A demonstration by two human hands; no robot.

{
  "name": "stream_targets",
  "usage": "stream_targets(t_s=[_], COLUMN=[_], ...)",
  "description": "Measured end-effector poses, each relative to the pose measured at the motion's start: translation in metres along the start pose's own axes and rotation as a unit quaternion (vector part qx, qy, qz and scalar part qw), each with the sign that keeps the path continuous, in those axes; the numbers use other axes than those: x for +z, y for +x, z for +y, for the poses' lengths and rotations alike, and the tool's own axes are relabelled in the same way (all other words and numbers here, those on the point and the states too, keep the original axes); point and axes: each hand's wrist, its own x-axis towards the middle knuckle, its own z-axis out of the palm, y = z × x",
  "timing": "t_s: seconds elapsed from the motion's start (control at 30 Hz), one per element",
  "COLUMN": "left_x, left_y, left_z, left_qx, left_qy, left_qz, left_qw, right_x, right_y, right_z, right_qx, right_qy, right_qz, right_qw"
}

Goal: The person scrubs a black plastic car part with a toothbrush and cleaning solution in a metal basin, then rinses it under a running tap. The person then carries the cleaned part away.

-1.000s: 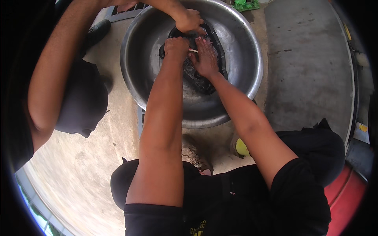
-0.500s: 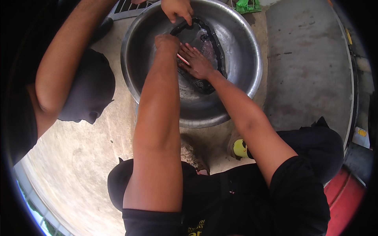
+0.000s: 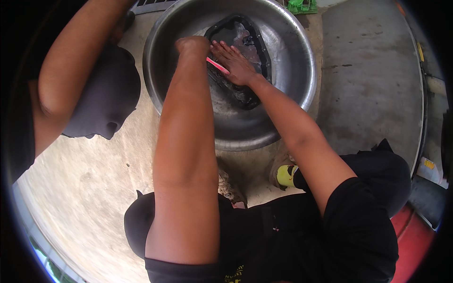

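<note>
A black metal pan [image 3: 265, 56] with a flat rim dotted with small holes, like an engine oil pan, lies tilted and wet in a wide steel basin [image 3: 309, 70]. My left hand [image 3: 193, 45] is closed at the pan's left edge. It grips a slim pink-and-white stick [image 3: 218, 65] that looks like a toothbrush handle; its far end is hidden by the hand. Flat on the pan, fingers stretched out, rests my right hand [image 3: 237, 67], just right of the stick.
A co-worker's bare arm [image 3: 71, 66] and dark-clothed knee [image 3: 106, 92] are close on the left. Beyond the basin are a metal grate [image 3: 153, 5] and a green plastic thing [image 3: 302, 6]. A grey slab [image 3: 368, 70] runs along the right. My shoes [image 3: 231, 186] stand below the basin.
The co-worker's hand that pointed at the pan's top edge has left the basin. My left hand has shifted slightly up and left with the stick, showing more of its handle.
</note>
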Motion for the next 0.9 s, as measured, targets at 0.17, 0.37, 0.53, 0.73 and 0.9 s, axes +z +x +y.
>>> stream_targets(t_s=[0.17,0.37,0.53,0.73,0.9], left_x=[-0.003,0.013,0.008,0.043,0.044], left_y=[-0.003,0.010,0.010,0.050,0.045], left_z=[0.023,0.002,0.033,0.027,0.050], left_qx=[0.051,0.027,0.106,0.051,0.047], left_qy=[0.003,-0.035,-0.021,-0.156,-0.217], left_qz=[0.043,0.008,-0.018,0.065,0.051], left_qw=[0.998,0.999,0.994,0.984,0.974], right_x=[0.012,0.007,-0.004,-0.001,-0.002], right_y=[0.025,0.017,0.007,-0.009,-0.021], right_z=[0.027,-0.021,0.029,0.001,0.025], right_qx=[0.189,0.004,0.099,0.077,0.169], right_qy=[0.010,0.010,-0.042,0.017,-0.017], right_qz=[0.141,0.006,0.054,-0.047,0.040], right_qw=[0.972,1.000,0.993,0.996,0.985])
